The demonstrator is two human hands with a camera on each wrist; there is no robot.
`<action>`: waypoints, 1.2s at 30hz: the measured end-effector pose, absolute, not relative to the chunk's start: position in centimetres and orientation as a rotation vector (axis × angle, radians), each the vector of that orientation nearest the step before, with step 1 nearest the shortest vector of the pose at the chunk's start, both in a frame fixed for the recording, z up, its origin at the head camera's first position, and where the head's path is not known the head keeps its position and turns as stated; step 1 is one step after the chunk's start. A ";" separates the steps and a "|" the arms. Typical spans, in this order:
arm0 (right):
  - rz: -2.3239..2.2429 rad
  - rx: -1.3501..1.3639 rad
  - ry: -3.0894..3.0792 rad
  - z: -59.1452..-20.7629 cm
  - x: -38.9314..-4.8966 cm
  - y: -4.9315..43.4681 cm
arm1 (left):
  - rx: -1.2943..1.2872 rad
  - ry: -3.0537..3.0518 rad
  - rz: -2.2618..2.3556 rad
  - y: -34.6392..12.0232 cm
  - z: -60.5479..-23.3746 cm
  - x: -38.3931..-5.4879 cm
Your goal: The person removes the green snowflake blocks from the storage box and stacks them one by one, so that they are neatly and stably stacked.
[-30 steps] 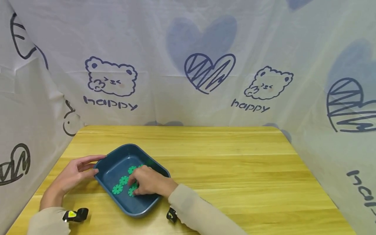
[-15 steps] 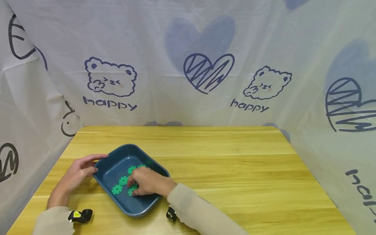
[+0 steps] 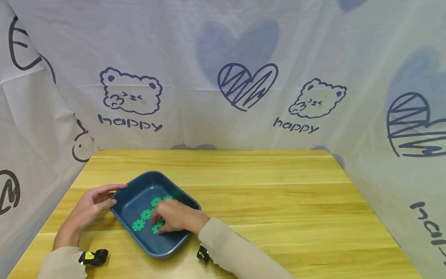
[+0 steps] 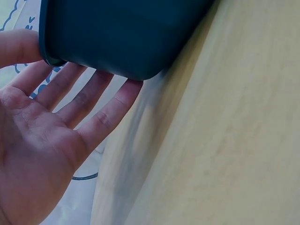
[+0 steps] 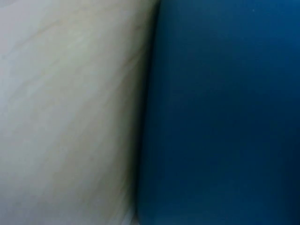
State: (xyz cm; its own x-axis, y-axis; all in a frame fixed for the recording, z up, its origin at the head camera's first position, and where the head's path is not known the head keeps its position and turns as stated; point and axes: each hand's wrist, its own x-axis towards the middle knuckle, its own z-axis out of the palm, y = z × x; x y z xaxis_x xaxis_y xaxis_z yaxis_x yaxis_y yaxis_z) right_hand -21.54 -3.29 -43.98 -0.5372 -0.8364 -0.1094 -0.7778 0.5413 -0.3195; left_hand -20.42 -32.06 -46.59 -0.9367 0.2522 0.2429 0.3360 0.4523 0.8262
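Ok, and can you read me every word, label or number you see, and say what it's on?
"happy": under the left bear drawing on the back cloth.
"happy": under the right bear drawing there.
"hap", cut off by the picture's edge: on the right-hand cloth.
Yellow label on the black wrist device by the left hand: too small to read.
No text shows on the blue tray or the green discs.

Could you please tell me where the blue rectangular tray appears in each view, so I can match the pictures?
Head: the blue rectangular tray sits left of centre, in the lower half.
Left wrist: its outer wall spans the top, left of centre.
Right wrist: its blue surface, close and blurred, fills the right half.
Shared landmark: the wooden tabletop, around the tray (head), on the right (left wrist), on the left (right wrist).
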 end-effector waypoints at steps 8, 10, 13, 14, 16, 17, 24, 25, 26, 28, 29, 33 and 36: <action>-0.343 -1.364 2.517 -44.0 -21.7 -3.1 | -0.568 -2.581 -1.520 -32.1 -46.6 -20.4; -0.349 -1.361 2.512 -44.1 -21.7 -3.0 | -0.574 -2.575 -1.526 -32.1 -46.6 -20.4; -0.333 -1.365 2.512 -44.0 -21.8 -2.9 | -0.583 -2.568 -1.533 -32.0 -46.6 -20.3; -0.320 -1.372 2.512 -44.0 -21.8 -2.9 | -0.587 -2.565 -1.537 -32.0 -46.6 -20.3; -0.278 -1.390 2.512 -43.8 -21.7 -2.9 | -0.595 -2.557 -1.542 -32.0 -46.6 -20.3; -0.257 -1.398 2.511 -43.7 -21.7 -2.9 | -0.598 -2.553 -1.544 -31.9 -46.6 -20.3; -0.217 -1.406 2.476 -43.0 -21.6 -2.5 | -0.600 -2.544 -1.552 -31.8 -46.7 -20.2; -0.240 -1.411 2.469 -43.0 -21.7 -2.3 | -0.594 -2.549 -1.548 -31.8 -46.7 -20.2; -0.265 -1.413 2.463 -42.9 -21.8 -2.1 | -0.588 -2.553 -1.544 -31.8 -46.7 -20.1; -0.335 -1.416 2.450 -42.6 -22.0 -1.6 | -0.581 -2.558 -1.548 -31.8 -46.7 -20.1; -0.369 -1.414 2.448 -42.5 -22.1 -1.4 | -0.577 -2.558 -1.552 -31.8 -46.7 -20.0; -0.468 -1.385 2.449 -41.7 -22.6 0.0 | -0.580 -2.550 -1.564 -31.9 -46.8 -20.0; -0.504 -1.347 2.464 -41.1 -22.8 1.1 | -0.592 -2.544 -1.546 -31.8 -46.9 -20.0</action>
